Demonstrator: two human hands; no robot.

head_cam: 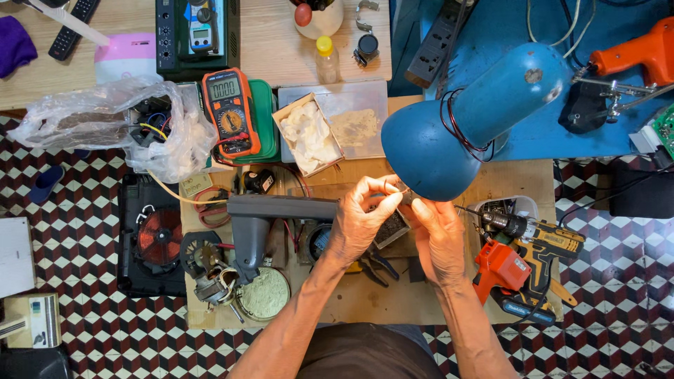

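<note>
My left hand and my right hand are raised together over a low wooden board, just under the shade of a blue desk lamp. Between their fingertips they pinch a small dark part, too small to identify. Below the hands lies a dark rectangular block and black-handled pliers.
A grey plastic housing lies left of my hands, with motor parts and a round tin. A cordless drill sits at right. An orange multimeter, a plastic bag and a cardboard box lie behind. Patterned tiles surround the board.
</note>
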